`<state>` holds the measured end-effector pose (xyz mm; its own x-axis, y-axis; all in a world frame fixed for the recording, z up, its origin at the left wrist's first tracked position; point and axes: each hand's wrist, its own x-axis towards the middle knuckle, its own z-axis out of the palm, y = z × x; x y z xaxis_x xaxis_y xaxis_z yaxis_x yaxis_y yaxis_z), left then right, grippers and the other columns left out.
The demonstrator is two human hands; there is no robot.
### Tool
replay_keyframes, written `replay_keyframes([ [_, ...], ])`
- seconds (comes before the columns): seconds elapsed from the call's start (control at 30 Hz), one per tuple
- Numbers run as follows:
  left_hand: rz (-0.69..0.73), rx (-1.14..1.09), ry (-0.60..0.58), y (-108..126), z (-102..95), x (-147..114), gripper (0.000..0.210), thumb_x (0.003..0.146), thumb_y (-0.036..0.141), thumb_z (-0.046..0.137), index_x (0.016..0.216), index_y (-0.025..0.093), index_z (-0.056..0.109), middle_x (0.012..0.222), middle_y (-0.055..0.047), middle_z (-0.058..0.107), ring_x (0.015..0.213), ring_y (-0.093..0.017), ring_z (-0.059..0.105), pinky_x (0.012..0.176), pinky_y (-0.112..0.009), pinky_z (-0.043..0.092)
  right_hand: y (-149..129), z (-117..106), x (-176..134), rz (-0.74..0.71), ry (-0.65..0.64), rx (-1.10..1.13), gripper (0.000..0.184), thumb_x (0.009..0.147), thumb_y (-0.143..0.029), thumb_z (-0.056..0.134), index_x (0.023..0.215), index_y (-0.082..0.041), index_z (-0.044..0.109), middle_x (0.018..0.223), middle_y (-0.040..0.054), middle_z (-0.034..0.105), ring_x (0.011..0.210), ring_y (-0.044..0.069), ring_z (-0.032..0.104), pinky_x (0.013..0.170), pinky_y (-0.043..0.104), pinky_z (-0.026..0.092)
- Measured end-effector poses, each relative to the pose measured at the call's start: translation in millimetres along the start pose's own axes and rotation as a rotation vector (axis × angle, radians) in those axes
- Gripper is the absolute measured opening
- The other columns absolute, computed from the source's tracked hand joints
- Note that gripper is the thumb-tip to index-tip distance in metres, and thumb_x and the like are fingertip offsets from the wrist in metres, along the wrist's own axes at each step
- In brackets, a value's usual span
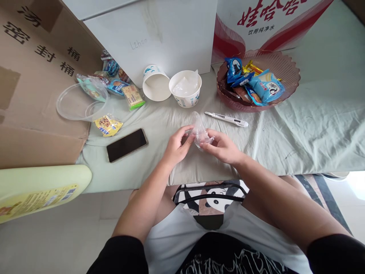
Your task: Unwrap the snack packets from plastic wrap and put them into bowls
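Observation:
A crumpled piece of clear plastic film (200,133) is pinched between my two hands, just over the cloth near the table's front edge. My left hand (179,145) grips its left side with thumb and fingers. On the other side, my right hand (222,146) holds the lower right part. Right behind the film stands a white paper bowl (186,101) with clear plastic inside. Another paper bowl (156,85) lies tipped on its side, its mouth facing me. A white utility knife (226,118) rests on the cloth beyond my right hand.
A pink ribbed bowl (292,78) of wrapped snacks stands at the back right. Left lie a phone (127,145), a yellow snack packet (108,125), a clear plastic container (81,102) and several snacks. Cardboard (37,95) and white boxes (171,34) border the table.

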<state>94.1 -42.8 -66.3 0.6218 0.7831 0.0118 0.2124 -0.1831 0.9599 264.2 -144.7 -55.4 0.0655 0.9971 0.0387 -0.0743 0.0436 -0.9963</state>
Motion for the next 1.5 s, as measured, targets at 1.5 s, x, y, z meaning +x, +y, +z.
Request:
replay_keyframes([
  [1.5, -0.043, -0.030, -0.232, 13, -5.8, -1, 0.026, 0.079, 0.041, 0.070, 0.076, 0.018, 0.059, 0.066, 0.003, 0.052, 0.059, -0.010, 0.043, 0.056, -0.025, 0.034, 9, -3, -1, 0.027, -0.012, -0.311, 0.051, 0.087, -0.045, 0.070, 0.130, -0.019, 0.059, 0.107, 0.0070, 0.060, 0.072, 0.013, 0.055, 0.069, 0.032, 0.051],
])
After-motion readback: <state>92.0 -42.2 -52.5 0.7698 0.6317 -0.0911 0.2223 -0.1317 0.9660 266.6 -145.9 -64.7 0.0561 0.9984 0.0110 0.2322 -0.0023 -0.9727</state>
